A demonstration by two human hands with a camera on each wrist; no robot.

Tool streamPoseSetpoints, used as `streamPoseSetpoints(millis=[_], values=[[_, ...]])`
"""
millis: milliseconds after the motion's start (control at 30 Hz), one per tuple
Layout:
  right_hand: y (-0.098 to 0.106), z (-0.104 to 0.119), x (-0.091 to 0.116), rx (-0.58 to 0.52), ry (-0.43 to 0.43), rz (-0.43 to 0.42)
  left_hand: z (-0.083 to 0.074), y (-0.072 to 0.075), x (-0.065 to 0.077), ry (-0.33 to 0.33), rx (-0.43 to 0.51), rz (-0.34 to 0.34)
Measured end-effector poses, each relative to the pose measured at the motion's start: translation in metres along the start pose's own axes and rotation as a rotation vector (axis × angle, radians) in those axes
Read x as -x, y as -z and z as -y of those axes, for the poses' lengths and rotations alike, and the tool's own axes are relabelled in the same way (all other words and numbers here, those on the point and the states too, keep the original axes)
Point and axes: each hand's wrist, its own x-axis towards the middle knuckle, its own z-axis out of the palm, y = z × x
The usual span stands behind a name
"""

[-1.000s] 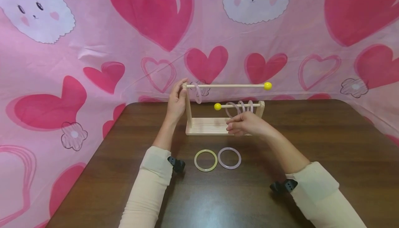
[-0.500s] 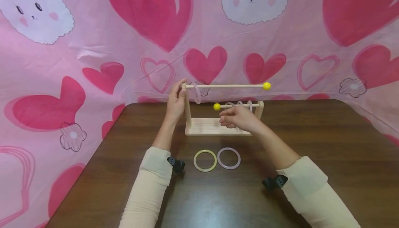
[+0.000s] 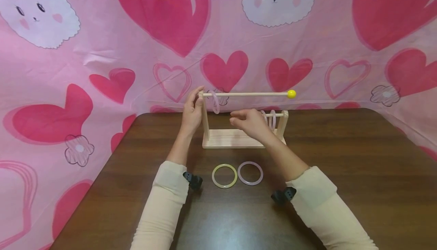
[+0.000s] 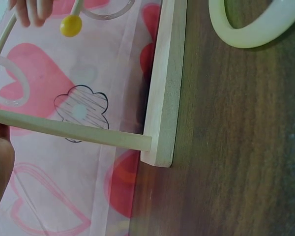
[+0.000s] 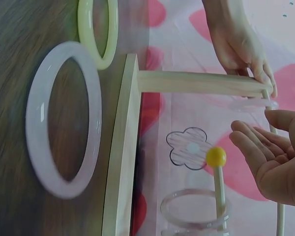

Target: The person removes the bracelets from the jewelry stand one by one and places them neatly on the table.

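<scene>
Stand [image 3: 228, 138] is set near far edge of desk [image 3: 341, 155], left post [image 3: 205, 123] gripped by left hand [image 3: 192, 111]. Nothing held by right hand [image 3: 250, 123], loosely unfurled near short rod [image 5: 220, 182]. Yellow ring [image 3: 224, 186], lilac ring [image 3: 250, 184] laid in front.

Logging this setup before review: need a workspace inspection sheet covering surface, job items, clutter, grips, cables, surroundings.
Surface: brown wood-grain table, light reflection at the near side.
Job items: wooden stand, upright; pale ring on upper rod; at least two rings on lower rod; yellow ring and pale purple ring flat on the table before the stand.
Clutter: nothing seen.
Left grip: holds the top of the left post.
Right grip: near the rods, nothing visible in it.
Cables: nothing seen.
Surroundings: pink heart-print backdrop behind the table.
</scene>
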Motion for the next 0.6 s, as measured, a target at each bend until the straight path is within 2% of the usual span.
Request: streamPoseSetpoints(millis=[200,600], values=[[-0.008,0.006,-0.008,0.056,0.039,-0.067,-0.001,0.0,0.001,0.013,-0.007,0.0],[-0.019,0.015,-0.025,0.068,0.02,-0.106,0.0,0.001,0.0,0.022,-0.001,0.006]])
